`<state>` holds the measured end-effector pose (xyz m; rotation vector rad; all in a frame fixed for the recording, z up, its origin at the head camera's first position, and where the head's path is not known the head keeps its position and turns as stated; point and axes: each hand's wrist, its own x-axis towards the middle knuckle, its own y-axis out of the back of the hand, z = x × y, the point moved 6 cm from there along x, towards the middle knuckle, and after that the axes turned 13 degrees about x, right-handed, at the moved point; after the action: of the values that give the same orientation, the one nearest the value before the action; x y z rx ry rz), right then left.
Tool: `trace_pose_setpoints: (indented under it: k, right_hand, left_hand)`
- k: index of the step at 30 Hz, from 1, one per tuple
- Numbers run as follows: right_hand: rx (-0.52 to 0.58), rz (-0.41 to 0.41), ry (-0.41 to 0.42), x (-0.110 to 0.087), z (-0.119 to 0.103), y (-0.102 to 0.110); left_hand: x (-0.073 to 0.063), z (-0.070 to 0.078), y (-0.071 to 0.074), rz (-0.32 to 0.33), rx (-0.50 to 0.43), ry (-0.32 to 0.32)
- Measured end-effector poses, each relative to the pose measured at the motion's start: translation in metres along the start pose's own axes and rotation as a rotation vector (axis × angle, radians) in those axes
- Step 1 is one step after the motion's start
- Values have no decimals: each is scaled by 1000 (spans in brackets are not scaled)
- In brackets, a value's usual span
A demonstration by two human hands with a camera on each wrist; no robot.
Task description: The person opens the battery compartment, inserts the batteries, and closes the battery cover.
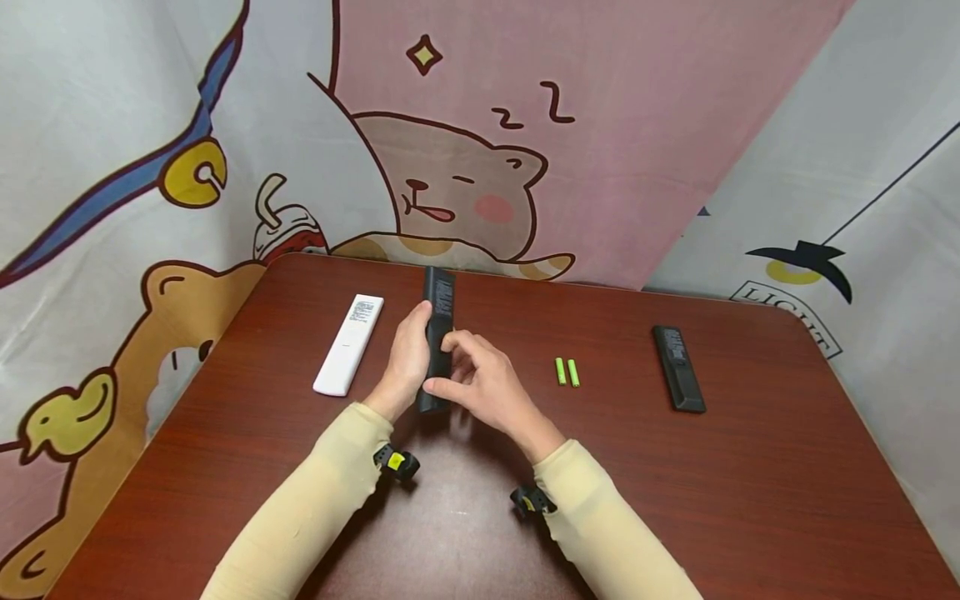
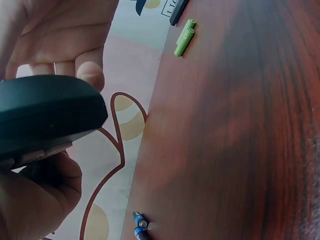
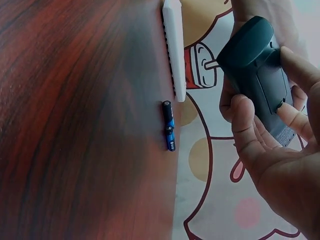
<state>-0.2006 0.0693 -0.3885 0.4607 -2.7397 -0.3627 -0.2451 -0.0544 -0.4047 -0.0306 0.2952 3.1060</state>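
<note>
My left hand point(image 1: 408, 354) grips a black remote control point(image 1: 440, 292) upright above the table, its back with a printed label facing up. The right hand point(image 1: 487, 379) has its thumb and fingers about the remote. In the right wrist view, one right fingertip presses at the catch of the battery cover point(image 3: 272, 82), which sits in place. Blue batteries point(image 3: 169, 125) lie on the table beyond; in the head view they are hidden. To the right, two green batteries point(image 1: 567, 372) lie side by side.
On the left, a white remote control point(image 1: 348, 346) lies on the dark wooden table point(image 1: 750, 500). Another black remote control point(image 1: 678, 369) lies at the right. A curtain point(image 1: 615, 108) with cartoon prints hangs behind the table's far edge.
</note>
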Motion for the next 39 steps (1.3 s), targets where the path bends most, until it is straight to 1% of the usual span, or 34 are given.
trace_pose_setpoints:
  k: [3, 6, 8, 10, 13, 16, 21, 28, 39]
  right_hand:
    - [6, -7, -15, 0, 1, 0]
    - [30, -4, -42, 0, 3, 1]
    - [48, 5, -56, -1, 3, 2]
    - [60, 19, -62, -1, 4, 2]
    - [61, 41, -46, -3, 3, 3]
    - [53, 69, -19, -4, 3, 5]
    - [69, 118, -1, -6, 3, 6]
    - [80, 184, 52, -10, 1, 7]
    - [126, 233, 70, -11, -1, 9]
  left_hand:
    - [1, -1, 0, 13, 58, 3]
    - [1, -1, -1, 12, 91, -3]
    - [1, 0, -1, 13, 89, -13]
    - [1, 0, -1, 6, 66, -22]
    - [1, 0, 0, 1, 36, -30]
    - [1, 0, 0, -6, 27, -29]
    - [2, -1, 0, -1, 53, -27]
    - [3, 0, 2, 22, 125, -50]
    - [3, 0, 2, 28, 125, -57]
